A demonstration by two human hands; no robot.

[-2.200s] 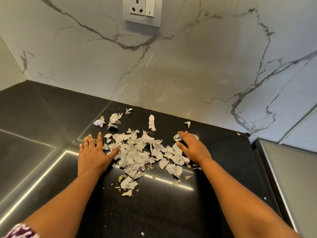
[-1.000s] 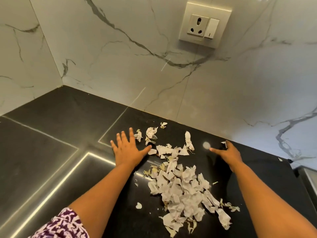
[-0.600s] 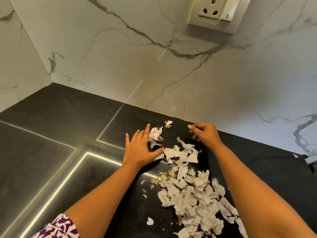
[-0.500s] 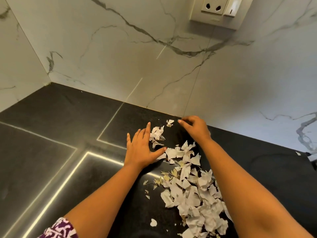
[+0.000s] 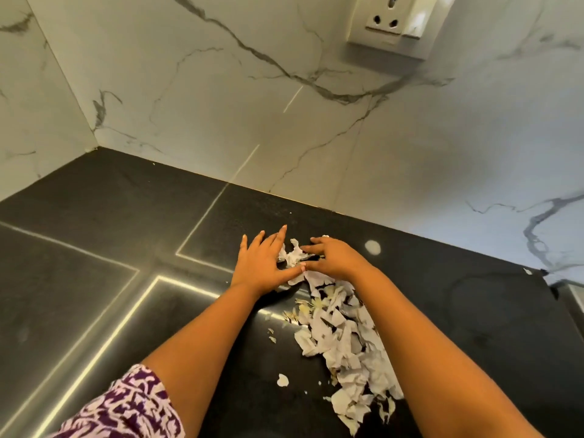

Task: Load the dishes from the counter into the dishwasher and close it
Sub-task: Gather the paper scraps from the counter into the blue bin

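A heap of torn white peel scraps [image 5: 341,339] lies on the black counter [image 5: 126,248], stretching from my hands toward the near edge. My left hand [image 5: 264,263] lies flat on the counter with straight fingers, its thumb touching the far scraps. My right hand [image 5: 333,259] rests palm down on the far end of the heap, fingers pointing left toward the left hand. A few scraps [image 5: 292,256] sit between the two hands. No dishes and no dishwasher are in view.
A white marble backsplash [image 5: 221,105] rises behind the counter and meets a side wall at the left corner. A wall socket [image 5: 395,23] sits high on the right. A steel edge [image 5: 575,295] shows at the far right. One stray scrap [image 5: 282,380] lies left of the heap.
My right hand has swept left along the back of the counter and met my left hand. The scattered far scraps are now gathered between the hands, and the heap has drawn toward me.
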